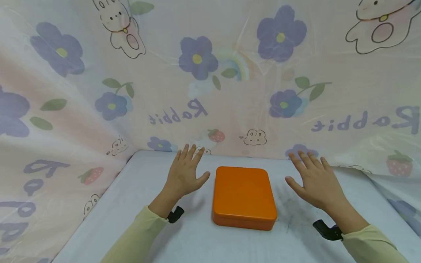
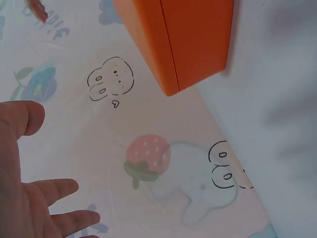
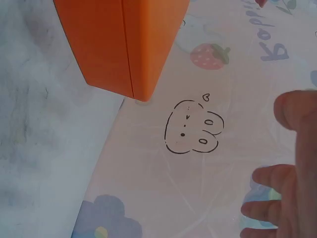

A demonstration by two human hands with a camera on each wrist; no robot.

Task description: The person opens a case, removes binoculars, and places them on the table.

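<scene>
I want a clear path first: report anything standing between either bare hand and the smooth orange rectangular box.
Nothing visible stands between the bare left hand or bare right hand and the smooth orange rectangular box; only flat white tabletop shows on either side.

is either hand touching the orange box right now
No, visible gaps separate the left hand and right hand from the box between them.

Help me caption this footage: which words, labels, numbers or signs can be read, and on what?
"Rabbit", mirrored: curtain, back, left of centre in the head view.
"Rabbit", mirrored: curtain, back, far right.
"Rabbi": curtain, left side, running downward, the rest cut off by the picture's edge.
Orange box: no writing visible.
</scene>
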